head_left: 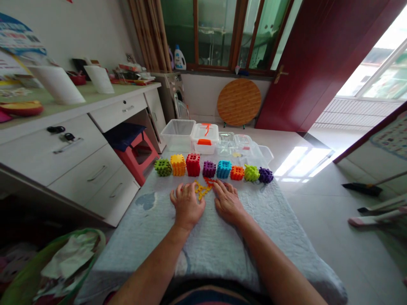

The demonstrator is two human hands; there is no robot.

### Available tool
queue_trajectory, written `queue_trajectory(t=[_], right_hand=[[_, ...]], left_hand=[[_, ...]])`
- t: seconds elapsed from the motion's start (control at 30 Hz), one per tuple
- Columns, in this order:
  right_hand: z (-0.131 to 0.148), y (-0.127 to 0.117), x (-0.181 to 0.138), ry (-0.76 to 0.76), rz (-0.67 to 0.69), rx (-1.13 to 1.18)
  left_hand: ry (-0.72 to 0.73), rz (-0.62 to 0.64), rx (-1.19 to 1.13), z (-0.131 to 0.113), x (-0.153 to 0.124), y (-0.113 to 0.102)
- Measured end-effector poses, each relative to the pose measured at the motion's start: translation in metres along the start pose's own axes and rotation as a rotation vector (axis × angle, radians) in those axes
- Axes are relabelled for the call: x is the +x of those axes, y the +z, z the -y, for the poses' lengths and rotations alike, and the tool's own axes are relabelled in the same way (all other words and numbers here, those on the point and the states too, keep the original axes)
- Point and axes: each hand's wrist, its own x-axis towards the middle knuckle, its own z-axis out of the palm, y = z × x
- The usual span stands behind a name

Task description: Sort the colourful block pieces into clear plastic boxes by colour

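My left hand [187, 204] rests palm down on the cloth-covered table, its fingers spread and slightly curled beside several small yellow plastic interlocking pieces [200, 191]. My right hand [227, 201] lies nearly flat on the other side, fingertips at a red-orange piece [209, 181]; what lies under them is hidden. Just beyond both hands runs a row of interlocking plastic blocks: dark green [163, 167], yellow [178, 164], red [193, 165], purple [209, 169], blue [224, 169], orange [237, 173], lime green [251, 173] and dark violet [266, 175].
Behind the row stand an open clear bin [178, 134], a lidded box with orange latches [205, 137] and several clear containers [226, 143]. A pink stool [140, 159] and white drawers [95, 169] are on the left, with a laundry basket [100, 241] near the table's front corner.
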Motion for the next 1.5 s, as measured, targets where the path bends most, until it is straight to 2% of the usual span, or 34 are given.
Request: queue_trajectory(t=[0.13,0.23,0.3,0.43,0.5,0.67,0.8,0.93,1.07,1.17,1.27,1.37,1.43,1.5], right_hand=[[-0.001,-0.002,0.001,-0.012,-0.029,-0.005],[-0.004,-0.005,0.0,0.01,-0.091,-0.004],[-0.007,-0.006,-0.002,0.036,-0.123,-0.011],[-0.016,-0.006,-0.005,0.063,-0.145,0.007],[-0.02,-0.005,-0.006,0.069,-0.159,0.027],[-0.024,-0.006,-0.01,0.06,-0.167,0.079],[-0.029,-0.01,-0.013,0.131,-0.211,0.249],[-0.036,-0.012,-0.013,0.222,-0.259,0.409],[-0.044,-0.009,-0.012,0.254,-0.282,0.335],[-0.048,-0.008,-0.013,0.202,-0.279,0.213],[-0.048,-0.011,-0.016,0.132,-0.209,0.162],[-0.044,-0.015,-0.018,0.06,-0.133,0.145],[-0.041,-0.017,-0.019,0.047,-0.108,0.152],[-0.04,-0.017,-0.019,0.062,-0.109,0.163]], left_hand=[[-0.097,-0.035,-0.069,0.009,0.008,-0.005],[-0.153,-0.041,-0.198,0.028,0.02,-0.011],[-0.127,0.055,-0.273,0.045,0.027,-0.017],[0.078,0.335,-0.264,0.07,0.033,-0.029],[0.157,0.393,-0.222,0.074,0.033,-0.035],[0.198,0.46,-0.1,0.067,0.031,-0.049],[0.162,0.503,-0.084,0.058,0.029,-0.067],[0.128,0.624,-0.345,0.038,0.026,-0.078],[0.134,0.778,-0.689,0.008,0.017,-0.057],[0.0,0.771,-0.835,-0.011,0.005,-0.03],[0.007,0.629,-0.777,-0.018,-0.004,-0.012],[0.114,0.437,-0.535,-0.016,-0.008,-0.012],[0.165,0.402,-0.427,-0.013,-0.009,-0.016],[0.201,0.43,-0.409,-0.009,-0.009,-0.019]])
